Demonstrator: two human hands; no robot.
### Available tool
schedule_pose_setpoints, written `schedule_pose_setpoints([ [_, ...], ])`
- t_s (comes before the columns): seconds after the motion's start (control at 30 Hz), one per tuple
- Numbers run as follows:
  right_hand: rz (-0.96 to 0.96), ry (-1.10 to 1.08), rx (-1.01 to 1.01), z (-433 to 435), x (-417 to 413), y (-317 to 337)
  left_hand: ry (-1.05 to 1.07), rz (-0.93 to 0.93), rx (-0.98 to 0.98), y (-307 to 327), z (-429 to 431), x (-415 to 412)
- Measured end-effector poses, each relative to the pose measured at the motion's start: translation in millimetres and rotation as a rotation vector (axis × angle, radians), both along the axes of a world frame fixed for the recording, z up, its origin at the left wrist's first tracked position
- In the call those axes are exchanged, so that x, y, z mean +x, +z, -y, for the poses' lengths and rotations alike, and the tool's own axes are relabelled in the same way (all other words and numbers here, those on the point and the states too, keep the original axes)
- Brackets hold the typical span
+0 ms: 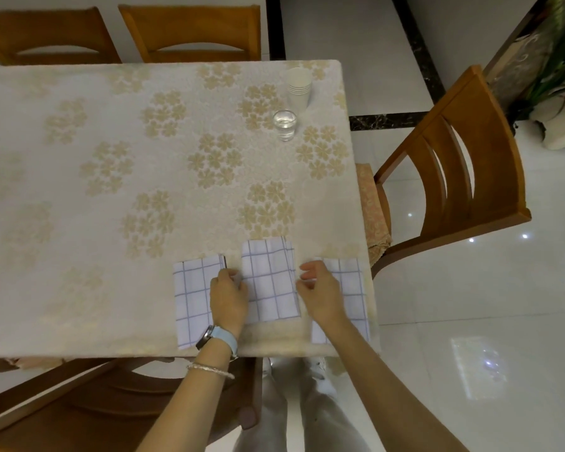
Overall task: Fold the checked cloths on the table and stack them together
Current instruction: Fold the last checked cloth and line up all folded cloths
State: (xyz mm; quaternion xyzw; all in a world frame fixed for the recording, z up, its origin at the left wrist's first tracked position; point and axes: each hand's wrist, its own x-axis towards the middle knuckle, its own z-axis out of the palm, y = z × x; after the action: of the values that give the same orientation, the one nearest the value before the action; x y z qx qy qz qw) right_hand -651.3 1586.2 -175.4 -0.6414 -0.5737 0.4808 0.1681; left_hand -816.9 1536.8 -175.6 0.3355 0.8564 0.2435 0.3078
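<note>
Three folded white cloths with blue checks lie side by side near the table's front right edge. The left cloth [191, 298] is partly under my left hand [228, 296]. The middle cloth [269, 278] lies between both hands. My left hand's fingers pinch its left edge. My right hand [320, 291] touches its right edge with curled fingers and rests over the right cloth [351, 285]. Whether the right hand truly grips the middle cloth is hard to tell.
The table [111, 158] has a cream floral cover. A glass of water [284, 124] and a stack of paper cups [298, 88] stand at the far right. Wooden chairs stand behind [190, 34], to the right [454, 177] and in front [111, 402].
</note>
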Motion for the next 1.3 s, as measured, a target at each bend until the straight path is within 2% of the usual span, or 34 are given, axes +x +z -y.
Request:
schedule_pose_setpoints([
  [0.2,0.259,0.010,0.054,4.0,-27.0,-11.4,0.028,0.074,-0.057,-6.9,-5.1,-8.6],
  [0.4,0.364,-0.028,-0.015,11.7,-17.9,-12.4,0.064,0.136,-0.071,-10.4,-7.5,-10.1],
  [0.73,0.210,-0.076,-0.001,14.6,-13.6,-4.6,0.028,0.283,-0.071,-11.5,-7.8,-22.5],
  [0.9,0.171,-0.114,-0.029,23.1,-2.9,1.4,0.048,0.433,-0.067,-8.5,3.0,-22.7],
  [1.2,0.184,-0.165,-0.056,43.5,19.1,-0.3,0.007,0.510,-0.100,-13.8,13.7,-2.8],
  [1.3,0.189,-0.162,-0.052,45.5,23.5,-1.9,-0.016,0.482,-0.102,-16.4,15.0,-0.3],
])
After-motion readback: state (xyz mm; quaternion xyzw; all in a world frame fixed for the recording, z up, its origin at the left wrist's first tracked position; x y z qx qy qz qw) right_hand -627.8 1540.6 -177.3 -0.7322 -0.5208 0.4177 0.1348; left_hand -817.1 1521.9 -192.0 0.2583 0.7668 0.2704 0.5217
